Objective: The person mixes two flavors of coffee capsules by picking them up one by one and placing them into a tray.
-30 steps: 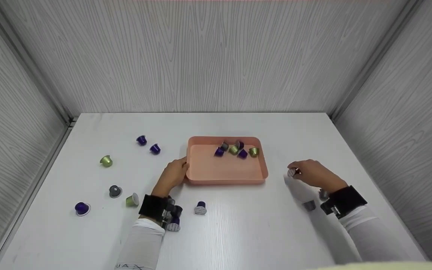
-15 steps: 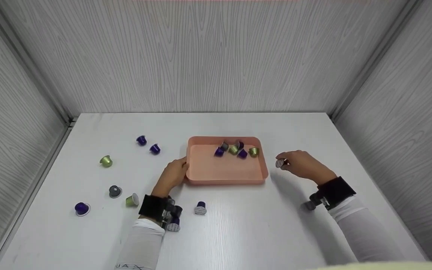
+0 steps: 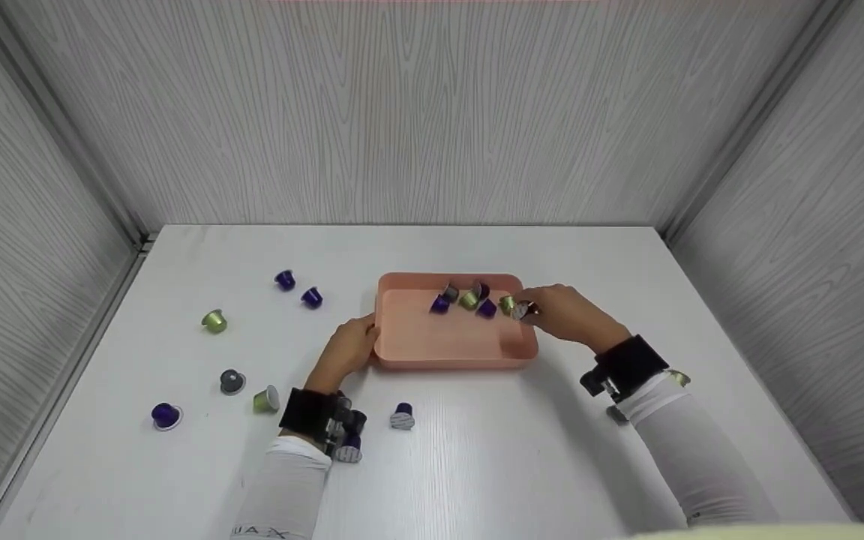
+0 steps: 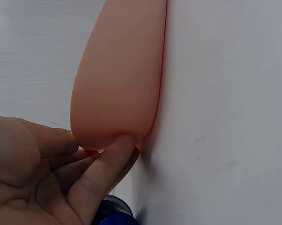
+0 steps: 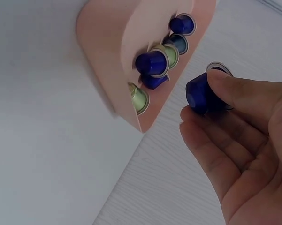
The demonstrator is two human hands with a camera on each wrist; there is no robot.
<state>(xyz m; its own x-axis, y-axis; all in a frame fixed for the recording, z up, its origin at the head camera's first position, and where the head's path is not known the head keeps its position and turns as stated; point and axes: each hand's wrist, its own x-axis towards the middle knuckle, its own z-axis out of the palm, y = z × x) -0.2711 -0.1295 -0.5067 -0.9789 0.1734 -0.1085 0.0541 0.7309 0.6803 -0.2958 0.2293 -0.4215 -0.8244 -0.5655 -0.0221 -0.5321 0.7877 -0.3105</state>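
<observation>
A peach-coloured tray (image 3: 432,341) lies mid-table with several coffee capsules inside, among them a green capsule (image 3: 469,300) and a purple capsule (image 3: 439,304). My left hand (image 3: 348,345) grips the tray's left end; in the left wrist view a finger presses on its outer wall (image 4: 117,84). Over the tray's right rim, my right hand (image 3: 567,311) pinches a dark blue capsule (image 5: 199,93) between thumb and fingers. In the head view that capsule's foil lid faces the camera, beside another green capsule (image 3: 507,304) in the tray.
Left of the tray lie purple capsules (image 3: 312,298), a grey capsule (image 3: 232,381) and green capsules (image 3: 214,321). A purple capsule (image 3: 403,417) lies in front; others are partly under the left wrist. Near my right forearm are a green capsule (image 3: 678,377) and a grey capsule (image 3: 616,414). Panels (image 3: 417,112) enclose the table.
My right hand has moved left and away from me with the blue capsule, from the right of the tray to over its right rim. The left hand and the tray have stayed put.
</observation>
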